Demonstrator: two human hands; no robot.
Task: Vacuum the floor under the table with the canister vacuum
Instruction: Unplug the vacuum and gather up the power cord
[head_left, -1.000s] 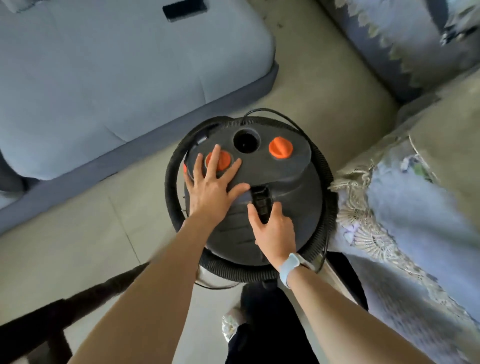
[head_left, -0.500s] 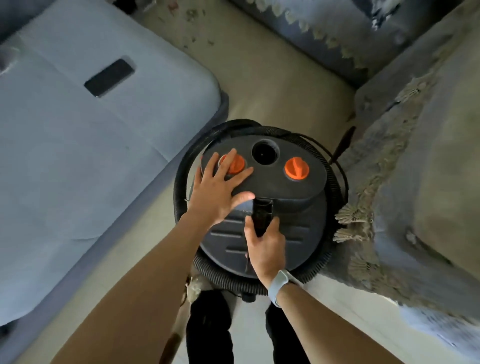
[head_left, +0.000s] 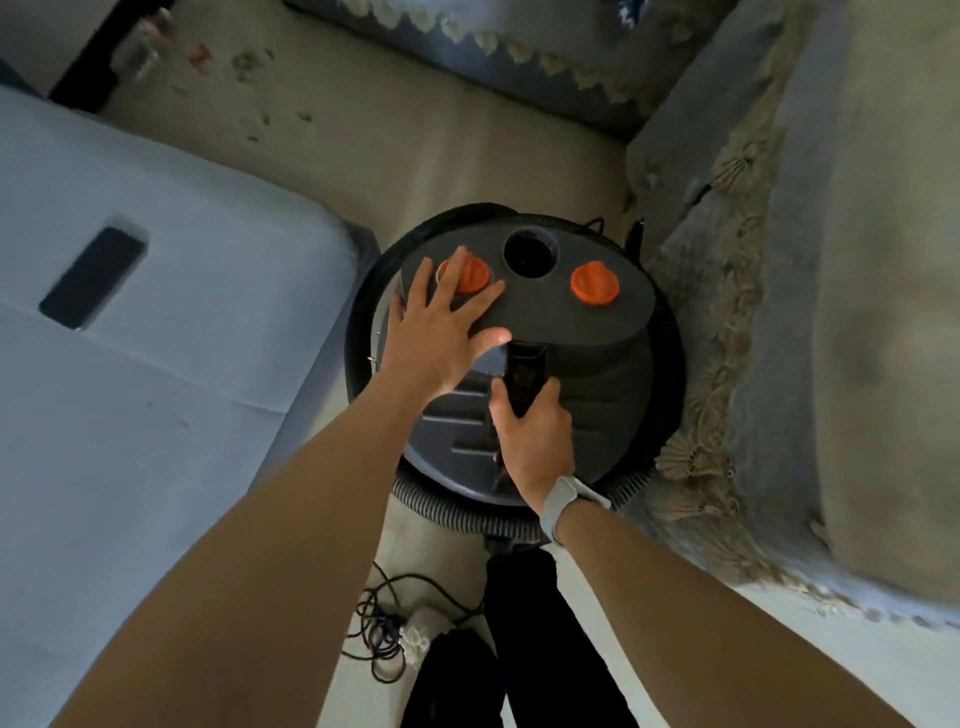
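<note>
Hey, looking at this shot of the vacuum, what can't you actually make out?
- Head view: the handle under the right hand, partly covered by the fingers.
- The left orange knob, partly behind the left hand.
- The vacuum base and wheels, hidden by its own lid.
- The table: out of frame.

This is a home living room. A blue-grey sofa cushion (head_left: 156, 415) lies left of the spread fingers (head_left: 457, 275), a dark phone (head_left: 93, 278) resting on it. Beyond the fingertips runs a lace-trimmed cover (head_left: 519, 41); to their right, a fringed throw (head_left: 727, 312) drapes more seating. Beige floor (head_left: 415, 145) shows between.
</note>
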